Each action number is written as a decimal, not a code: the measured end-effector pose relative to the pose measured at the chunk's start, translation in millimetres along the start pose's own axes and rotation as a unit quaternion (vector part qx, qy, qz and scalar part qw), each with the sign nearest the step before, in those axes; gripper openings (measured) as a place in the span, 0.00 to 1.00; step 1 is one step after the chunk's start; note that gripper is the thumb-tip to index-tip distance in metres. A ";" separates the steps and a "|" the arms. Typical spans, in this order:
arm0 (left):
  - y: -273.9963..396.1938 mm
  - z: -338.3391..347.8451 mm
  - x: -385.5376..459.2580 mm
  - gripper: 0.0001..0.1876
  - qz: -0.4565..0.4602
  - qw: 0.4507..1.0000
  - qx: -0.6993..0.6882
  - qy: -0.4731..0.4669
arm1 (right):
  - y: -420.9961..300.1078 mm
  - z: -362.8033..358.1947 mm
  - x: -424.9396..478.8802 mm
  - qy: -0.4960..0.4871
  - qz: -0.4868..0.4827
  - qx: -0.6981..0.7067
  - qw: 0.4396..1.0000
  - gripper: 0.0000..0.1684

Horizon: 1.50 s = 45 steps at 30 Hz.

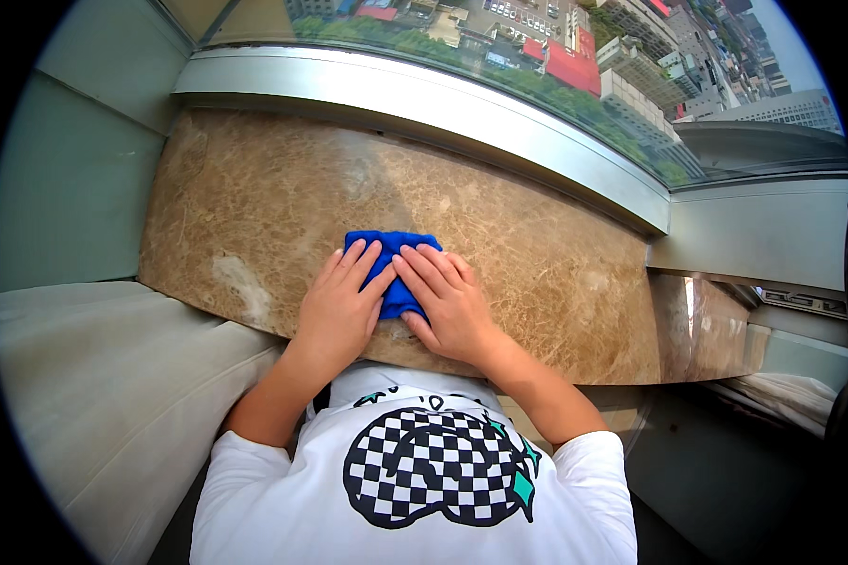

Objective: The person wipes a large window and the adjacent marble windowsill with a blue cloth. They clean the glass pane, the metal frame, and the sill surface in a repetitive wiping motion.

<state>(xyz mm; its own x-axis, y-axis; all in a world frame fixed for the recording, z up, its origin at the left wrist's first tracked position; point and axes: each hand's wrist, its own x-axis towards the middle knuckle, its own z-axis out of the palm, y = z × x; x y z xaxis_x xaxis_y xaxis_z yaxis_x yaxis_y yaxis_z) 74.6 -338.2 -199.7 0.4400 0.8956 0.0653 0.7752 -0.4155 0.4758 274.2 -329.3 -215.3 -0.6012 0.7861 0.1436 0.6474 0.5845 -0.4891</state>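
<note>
A folded blue cloth [391, 265] lies on a brown marble window sill [530, 261], close to the sill's front edge. My left hand [343, 296] is laid over the cloth's left side, palm down, with its fingers pointing away from me. Over the right side rests my right hand [449, 296], its fingers angled up and to the left and its thumb near the cloth's lower corner. Both hands hold the cloth against the stone, and their fingertips nearly meet in the middle. Part of the cloth is hidden under the palms and fingers.
A metal window frame [424, 92] runs along the sill's back, with city buildings far below beyond the glass. A pale green wall panel [78, 176] bounds the left end. A light curtain [113, 395] hangs at the lower left. Whitish patches [240, 286] mark the stone.
</note>
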 end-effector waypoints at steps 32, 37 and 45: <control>-24.0 -40.2 -62.2 0.22 -0.109 0.991 0.021 -0.068 | -49.3 31.7 22.7 -0.102 -0.126 0.043 0.986 0.47; -24.8 -25.4 -64.4 0.22 -0.092 0.995 0.049 -0.001 | -41.8 31.3 29.5 -0.098 -0.113 0.024 0.988 0.45; -75.9 22.6 72.3 0.27 -0.097 0.973 0.072 0.196 | 29.0 32.5 129.6 0.133 -0.009 -0.066 0.989 0.35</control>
<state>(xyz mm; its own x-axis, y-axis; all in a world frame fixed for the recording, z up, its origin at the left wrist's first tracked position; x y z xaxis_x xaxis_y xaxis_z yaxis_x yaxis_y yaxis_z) 57.8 -245.5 -250.9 0.0933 0.9395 0.3297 0.8946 -0.2245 0.3863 199.8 -217.0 -238.8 -0.4800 0.7899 0.3817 0.7039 0.6065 -0.3698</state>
